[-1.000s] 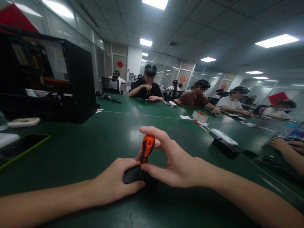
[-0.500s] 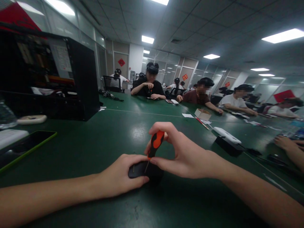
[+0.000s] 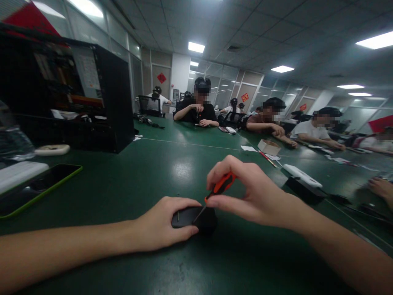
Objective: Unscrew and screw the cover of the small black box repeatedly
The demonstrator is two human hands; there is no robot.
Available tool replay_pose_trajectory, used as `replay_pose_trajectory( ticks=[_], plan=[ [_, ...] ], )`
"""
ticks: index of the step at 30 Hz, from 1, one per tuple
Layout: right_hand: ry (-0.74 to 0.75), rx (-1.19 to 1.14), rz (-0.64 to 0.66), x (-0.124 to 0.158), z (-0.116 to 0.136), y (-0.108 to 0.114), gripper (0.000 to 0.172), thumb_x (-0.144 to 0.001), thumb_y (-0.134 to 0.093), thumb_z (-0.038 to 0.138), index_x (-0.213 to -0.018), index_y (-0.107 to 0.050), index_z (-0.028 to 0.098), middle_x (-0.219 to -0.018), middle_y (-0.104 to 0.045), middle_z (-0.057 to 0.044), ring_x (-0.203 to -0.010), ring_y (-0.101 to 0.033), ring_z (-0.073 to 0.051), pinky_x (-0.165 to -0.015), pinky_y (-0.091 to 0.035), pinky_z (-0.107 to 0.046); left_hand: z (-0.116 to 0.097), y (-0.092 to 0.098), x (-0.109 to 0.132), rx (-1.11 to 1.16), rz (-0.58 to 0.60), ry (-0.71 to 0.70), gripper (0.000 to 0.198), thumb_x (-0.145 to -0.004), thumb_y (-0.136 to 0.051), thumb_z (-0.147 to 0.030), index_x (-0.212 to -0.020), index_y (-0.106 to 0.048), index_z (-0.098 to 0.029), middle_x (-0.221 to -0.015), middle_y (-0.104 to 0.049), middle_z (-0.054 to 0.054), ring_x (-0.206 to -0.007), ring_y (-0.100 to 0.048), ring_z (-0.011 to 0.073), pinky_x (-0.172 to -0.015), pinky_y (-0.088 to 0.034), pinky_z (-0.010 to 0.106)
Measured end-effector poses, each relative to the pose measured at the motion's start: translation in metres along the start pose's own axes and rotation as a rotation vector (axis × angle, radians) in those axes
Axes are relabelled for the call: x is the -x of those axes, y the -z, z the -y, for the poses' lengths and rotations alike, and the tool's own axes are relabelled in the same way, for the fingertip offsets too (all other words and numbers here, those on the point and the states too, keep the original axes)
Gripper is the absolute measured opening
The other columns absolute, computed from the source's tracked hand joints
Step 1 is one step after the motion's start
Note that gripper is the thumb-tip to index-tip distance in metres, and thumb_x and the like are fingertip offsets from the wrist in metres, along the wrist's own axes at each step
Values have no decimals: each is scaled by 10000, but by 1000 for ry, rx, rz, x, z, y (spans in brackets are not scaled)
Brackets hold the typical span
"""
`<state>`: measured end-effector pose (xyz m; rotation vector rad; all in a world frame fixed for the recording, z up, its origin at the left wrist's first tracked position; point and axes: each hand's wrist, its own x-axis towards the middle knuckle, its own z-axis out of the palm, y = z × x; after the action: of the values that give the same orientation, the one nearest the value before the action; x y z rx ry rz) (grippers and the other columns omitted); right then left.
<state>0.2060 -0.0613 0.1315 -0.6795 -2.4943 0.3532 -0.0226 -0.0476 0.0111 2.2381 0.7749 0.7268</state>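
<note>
A black computer mouse (image 3: 202, 221) lies on the green tabletop, with a thin gold-coloured strip near its left end. My left hand (image 3: 167, 221) grips that end, thumb along the near side and fingers along the far side. In my right hand (image 3: 245, 194) is a screwdriver with an orange and black handle (image 3: 224, 183). It leans steeply to the right, its handle between fingers and thumb. The thin metal shaft (image 3: 200, 214) slopes down to the left, and its tip meets the top of the mouse. How deep the tip sits I cannot tell.
An open black computer case (image 3: 119, 102) stands at the left, behind a green-edged phone (image 3: 46, 186) and a white object (image 3: 23, 176). To the right are a white power strip (image 3: 302, 175) on a black box and a small cardboard box (image 3: 268, 147). Several people sit around the table.
My right hand has shifted right and tipped the screwdriver from nearly upright to a strong rightward slant. The left hand still holds the mouse. The whole view has moved slightly.
</note>
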Motion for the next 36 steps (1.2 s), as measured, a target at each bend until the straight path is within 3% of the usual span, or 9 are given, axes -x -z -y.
replay_pose_trajectory(
  ticks=[3, 7, 9, 17, 27, 36],
  plan=[
    [-9, 131, 84, 7, -1, 14, 167, -942, -659, 320, -882, -615, 171, -782, -639, -5, -672, -580, -96, -607, -427, -215, -1, -1, 2, -56, -40, -41, 367, -878, -704, -287, -1236, -654, -219, -1147, -723, 25, -1002, -674, 209, -898, -497, 314],
    [-107, 191, 449, 24, -1, 31, 150, -989, -569, 254, -1024, -708, 210, -882, -671, -26, -729, -612, -102, -612, -412, -209, -5, -2, 7, -140, -78, -139, 377, -851, -682, -217, -1224, -635, -192, -1218, -683, 59, -1107, -626, 235, -1009, -462, 370],
    [-132, 242, 539, 35, -2, 36, 201, -1004, -523, 246, -1082, -707, 231, -877, -659, -26, -717, -602, -108, -608, -403, -220, -6, -1, 8, -164, -70, -141, 385, -843, -675, -211, -1224, -626, -190, -1201, -689, 61, -1080, -634, 237, -991, -473, 385],
    [-117, 341, 373, 76, -18, 49, 246, -976, -551, 247, -1180, -686, 265, -802, -659, -15, -654, -586, -110, -582, -380, -255, -3, 0, 6, -168, 48, -38, 423, -916, -663, -349, -1314, -599, -219, -1252, -692, 54, -1104, -652, 239, -973, -504, 390],
    [-192, 232, 461, 68, -27, 43, 222, -982, -526, 258, -1065, -728, 223, -788, -629, -13, -664, -565, -101, -607, -397, -234, -1, -1, 6, -164, 41, -41, 421, -929, -657, -365, -1326, -587, -243, -1247, -692, 39, -1094, -658, 222, -955, -507, 361],
    [-165, 211, 388, 71, -31, 54, 205, -970, -575, 272, -1094, -733, 232, -792, -666, -13, -672, -589, -95, -600, -401, -219, 0, -1, 7, -162, 36, -59, 417, -938, -647, -370, -1329, -583, -240, -1257, -690, 48, -1103, -657, 227, -967, -504, 360]
  ],
)
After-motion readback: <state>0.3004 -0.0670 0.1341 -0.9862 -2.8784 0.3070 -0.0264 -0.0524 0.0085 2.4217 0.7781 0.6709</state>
